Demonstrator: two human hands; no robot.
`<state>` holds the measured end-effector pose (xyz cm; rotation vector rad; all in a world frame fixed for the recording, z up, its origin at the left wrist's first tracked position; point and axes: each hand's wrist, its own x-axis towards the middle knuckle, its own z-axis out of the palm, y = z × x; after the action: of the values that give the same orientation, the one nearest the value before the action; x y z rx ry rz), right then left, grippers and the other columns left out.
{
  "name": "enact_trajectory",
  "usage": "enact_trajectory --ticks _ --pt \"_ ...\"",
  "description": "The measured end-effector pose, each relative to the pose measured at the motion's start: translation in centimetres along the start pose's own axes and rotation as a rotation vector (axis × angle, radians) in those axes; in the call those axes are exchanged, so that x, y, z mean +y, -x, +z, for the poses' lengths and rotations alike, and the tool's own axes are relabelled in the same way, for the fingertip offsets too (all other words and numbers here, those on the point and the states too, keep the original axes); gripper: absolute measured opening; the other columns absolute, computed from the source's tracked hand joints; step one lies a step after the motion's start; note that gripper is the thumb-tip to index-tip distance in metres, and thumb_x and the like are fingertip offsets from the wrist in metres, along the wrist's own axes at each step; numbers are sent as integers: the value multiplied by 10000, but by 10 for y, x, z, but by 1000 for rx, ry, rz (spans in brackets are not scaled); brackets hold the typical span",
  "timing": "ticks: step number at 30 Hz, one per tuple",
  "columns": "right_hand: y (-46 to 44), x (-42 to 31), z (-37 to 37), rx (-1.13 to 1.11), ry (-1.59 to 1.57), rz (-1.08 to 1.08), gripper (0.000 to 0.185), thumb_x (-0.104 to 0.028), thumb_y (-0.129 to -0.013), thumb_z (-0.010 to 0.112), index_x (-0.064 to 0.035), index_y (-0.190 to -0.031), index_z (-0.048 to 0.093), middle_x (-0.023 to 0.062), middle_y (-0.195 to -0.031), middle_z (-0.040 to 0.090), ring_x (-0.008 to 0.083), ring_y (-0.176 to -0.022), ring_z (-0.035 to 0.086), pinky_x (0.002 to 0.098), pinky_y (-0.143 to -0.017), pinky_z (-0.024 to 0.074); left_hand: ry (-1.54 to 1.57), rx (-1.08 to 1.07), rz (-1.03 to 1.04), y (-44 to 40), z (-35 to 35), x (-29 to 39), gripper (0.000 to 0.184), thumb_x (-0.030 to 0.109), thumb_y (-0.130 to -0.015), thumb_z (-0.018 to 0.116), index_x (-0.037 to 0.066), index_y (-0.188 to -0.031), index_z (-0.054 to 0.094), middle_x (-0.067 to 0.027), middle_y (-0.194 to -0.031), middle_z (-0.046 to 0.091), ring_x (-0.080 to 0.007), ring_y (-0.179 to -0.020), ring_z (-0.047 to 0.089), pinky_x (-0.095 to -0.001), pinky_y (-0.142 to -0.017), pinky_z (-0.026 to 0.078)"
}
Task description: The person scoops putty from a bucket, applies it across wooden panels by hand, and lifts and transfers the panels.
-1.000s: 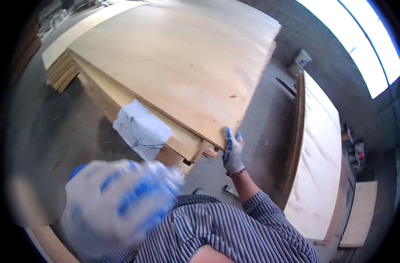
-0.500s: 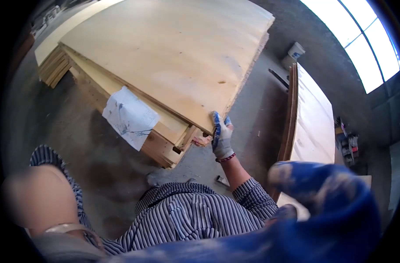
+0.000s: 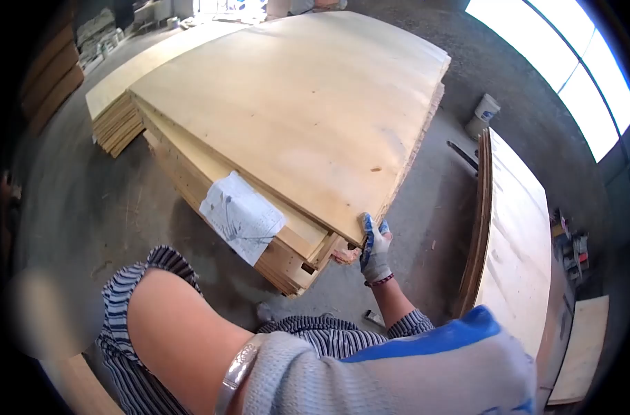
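My right hand (image 3: pixel 375 247), in a grey glove with blue coating, grips the near corner of a large pale plywood sheet (image 3: pixel 280 117). This sheet lies askew on a stack of boards (image 3: pixel 287 266). My left hand (image 3: pixel 425 363), also gloved, crosses close in front of the camera at the bottom, with a silver bracelet (image 3: pixel 240 366) at its wrist. Its fingers are too near and partly cut off, so their state is hidden. A white paper (image 3: pixel 242 216) with marks on it hangs over the stack's near side, left of my right hand.
At the right stands another stack of sheets (image 3: pixel 512 238), with a white bucket (image 3: pixel 486 108) beyond it. A lower pile of boards (image 3: pixel 114 124) lies behind on the left. One more pale board (image 3: pixel 581 349) is at the lower right. Brown stacked blocks (image 3: pixel 52 76) stand far left.
The view has shifted, so the sheet and stacks sit lower and further right. My left hand has turned, its blue fingers no longer curled in view. My right hand stays at the sheet's corner.
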<state>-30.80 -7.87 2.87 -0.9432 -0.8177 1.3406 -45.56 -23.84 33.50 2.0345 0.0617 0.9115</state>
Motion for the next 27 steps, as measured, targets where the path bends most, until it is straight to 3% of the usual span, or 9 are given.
enact_trajectory --ticks 2,5,7,9,13,15,18,24,27 --pt "3 -4 3 0 -19 10 271 -135 -929 644 28 -1142 603 72 -1038 676 148 -901 657 281 -814 543 -425 46 -71 -18 -6 21 122 177 -728 649 56 -749 645 -52 -691 593 -158 -604 559 -286 -584 479" --pt "8 -14 8 3 -14 62 263 -163 -943 637 13 -1127 573 47 -981 654 125 -847 637 276 -759 534 -738 86 93 -23 -7 25 128 177 -719 628 52 -743 622 -49 -687 580 -146 -601 555 -278 -553 460" --pt "7 -12 5 14 4 75 315 -167 -938 640 15 -1180 556 58 -1006 655 134 -869 642 279 -768 535 -722 64 108 -29 -7 25 111 177 -712 631 68 -732 614 -35 -675 567 -153 -601 555 -281 -533 446" --pt "5 -7 5 18 -44 59 354 -157 -938 635 26 -1224 536 74 -1056 649 144 -912 639 287 -788 534 -1042 -42 142 -32 -6 33 111 176 -709 633 71 -739 613 -39 -690 574 -159 -608 565 -285 -538 450" --pt "4 -6 4 19 -76 27 313 -136 -921 656 14 -1189 599 69 -1079 673 146 -935 655 294 -842 539 -873 64 118 -29 16 12 107 182 -718 626 80 -751 618 -41 -707 578 -160 -614 570 -283 -545 450" --pt "4 -5 3 5 -76 10 321 -136 -917 661 14 -1193 599 68 -1087 674 148 -938 657 294 -848 539 -1040 -95 141 -28 12 22 107 189 -746 604 87 -774 621 -39 -731 580 -160 -624 563 -281 -553 450" --pt "4 -7 4 0 -47 53 373 -156 -934 646 30 -1238 537 59 -1094 638 121 -944 614 278 -816 518 -942 -213 71 -19 22 14 111 189 -773 585 85 -790 619 -29 -742 574 -154 -649 558 -272 -569 450" --pt "9 -14 7 -23 22 7 318 -167 -940 635 14 -1189 553 52 -1044 647 114 -898 615 265 -765 516 -1211 -351 86 -18 9 10 117 179 -797 576 72 -817 617 -18 -768 562 -144 -691 561 -261 -608 462" --pt "3 -5 4 22 -21 -3 355 -129 -906 674 31 -1209 580 69 -1068 676 132 -912 655 279 -800 540 -1101 -141 -80 -13 1 7 168 175 -800 578 79 -930 622 -28 -816 567 -142 -755 589 -264 -657 482"
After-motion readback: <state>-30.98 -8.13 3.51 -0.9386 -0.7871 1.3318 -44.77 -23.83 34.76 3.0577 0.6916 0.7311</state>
